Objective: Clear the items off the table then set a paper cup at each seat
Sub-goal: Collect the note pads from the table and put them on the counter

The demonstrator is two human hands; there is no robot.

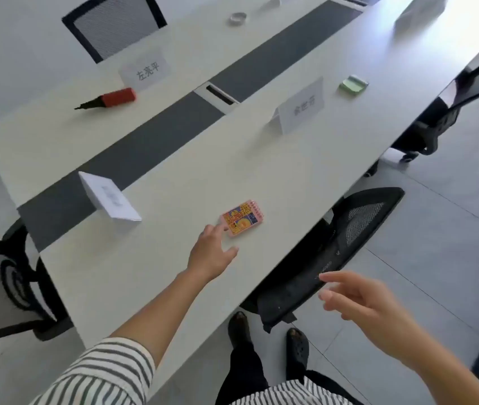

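Touching the notebook (242, 218), left grip (212, 254) lies splayed; name card (109, 200) stands nearby; right grip (359, 299) hangs slack-fingered above chair (334, 247).

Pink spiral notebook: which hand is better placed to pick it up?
Left. The left hand is over the white table, fingertips at the pink spiral notebook; the right hand hangs beyond the table edge, above a black mesh chair.

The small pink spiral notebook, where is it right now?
In the head view, the small pink spiral notebook lies flat on the long white table, just beyond the left hand and right of the folded white name card.
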